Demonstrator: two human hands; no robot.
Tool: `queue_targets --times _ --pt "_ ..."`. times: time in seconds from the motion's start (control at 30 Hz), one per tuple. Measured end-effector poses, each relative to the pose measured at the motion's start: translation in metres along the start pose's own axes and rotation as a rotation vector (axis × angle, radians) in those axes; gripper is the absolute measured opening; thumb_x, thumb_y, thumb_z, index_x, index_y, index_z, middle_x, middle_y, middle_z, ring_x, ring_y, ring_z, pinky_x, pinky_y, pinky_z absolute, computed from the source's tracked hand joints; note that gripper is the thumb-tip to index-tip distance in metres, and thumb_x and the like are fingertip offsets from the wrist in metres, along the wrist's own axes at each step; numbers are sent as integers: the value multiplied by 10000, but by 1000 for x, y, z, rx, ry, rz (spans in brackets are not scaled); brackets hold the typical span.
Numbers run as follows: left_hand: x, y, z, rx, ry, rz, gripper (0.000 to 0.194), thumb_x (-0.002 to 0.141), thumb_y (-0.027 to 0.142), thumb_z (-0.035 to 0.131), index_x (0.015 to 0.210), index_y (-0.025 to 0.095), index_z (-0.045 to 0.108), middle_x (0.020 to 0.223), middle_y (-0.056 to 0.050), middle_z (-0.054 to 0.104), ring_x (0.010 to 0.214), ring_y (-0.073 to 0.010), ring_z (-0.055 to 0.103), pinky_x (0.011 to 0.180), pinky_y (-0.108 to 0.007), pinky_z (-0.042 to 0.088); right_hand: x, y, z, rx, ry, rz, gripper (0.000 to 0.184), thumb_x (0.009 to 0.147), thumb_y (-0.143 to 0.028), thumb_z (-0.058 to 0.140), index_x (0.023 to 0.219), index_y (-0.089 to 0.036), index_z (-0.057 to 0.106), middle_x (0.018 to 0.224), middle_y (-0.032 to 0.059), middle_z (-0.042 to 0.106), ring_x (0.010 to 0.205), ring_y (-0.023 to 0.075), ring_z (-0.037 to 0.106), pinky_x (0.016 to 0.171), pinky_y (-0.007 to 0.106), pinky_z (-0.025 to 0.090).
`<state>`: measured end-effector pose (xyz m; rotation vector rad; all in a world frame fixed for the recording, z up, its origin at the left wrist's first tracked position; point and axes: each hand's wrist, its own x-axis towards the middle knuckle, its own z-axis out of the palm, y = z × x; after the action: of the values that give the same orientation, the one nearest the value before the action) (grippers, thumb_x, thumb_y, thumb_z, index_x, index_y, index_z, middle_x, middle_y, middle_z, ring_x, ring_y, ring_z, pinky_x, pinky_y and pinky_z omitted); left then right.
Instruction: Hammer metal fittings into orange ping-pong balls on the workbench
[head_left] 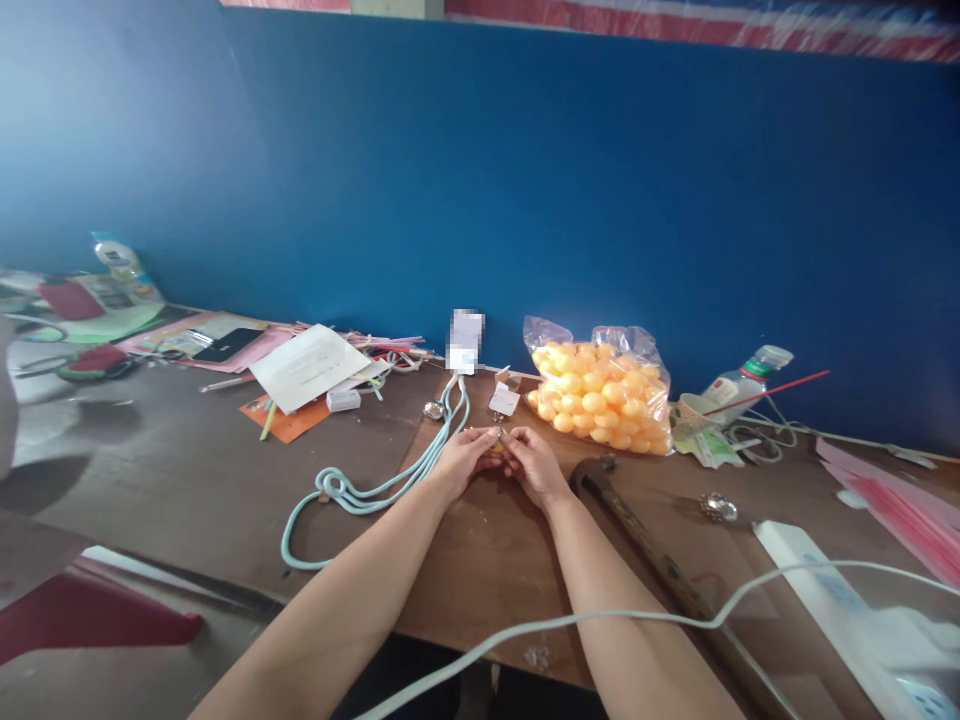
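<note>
while both hands meet over the counter (487, 570), the fingers of the left hand (466, 458) and the right hand (532, 462) are pinched together on a small piece (498, 434), too tiny and covered to make out. it sits between the fingertips, just in front of a white tag (504, 399). left of the hands a pale blue cord (430, 467) lies in loops, one stretch passing behind the left forearm; its far end joins a card (466, 335) leaning on the blue wall (465, 180). a silver ball (433, 410) is just beside the cord. beyond the right hand, a clear bag (600, 395) of orange balls stands near the wall. a dark curved stick (645, 540) lies to the right of the right forearm, and a white cable (510, 634) crosses in front of that forearm. farther right are a bottle (757, 375) and a power strip (810, 570); to the left, white paper (309, 366) partly covers an orange sheet (285, 420).
</note>
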<state>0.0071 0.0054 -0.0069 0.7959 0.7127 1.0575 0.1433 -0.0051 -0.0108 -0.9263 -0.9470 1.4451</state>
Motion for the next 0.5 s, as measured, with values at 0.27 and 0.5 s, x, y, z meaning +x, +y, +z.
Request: queue_targets --times 0.27,0.5 --pt "0 -3 -3 45 -23 8 240 775 220 721 959 67 702 830 -111 714 675 -118 669 646 -190 534 2 2 -1 -58 15 -32 376 657 -433 783 750 -204 499 506 -86 487 420 60 398 401 192 397" --pt "-3 0 0 51 -4 10 255 766 224 732 956 57 699 822 -116 710 661 -118 664 650 -199 534 1 2 0 -78 13 -39 369 660 -435 779 763 -209 505 529 -79 508 420 63 418 400 198 408"
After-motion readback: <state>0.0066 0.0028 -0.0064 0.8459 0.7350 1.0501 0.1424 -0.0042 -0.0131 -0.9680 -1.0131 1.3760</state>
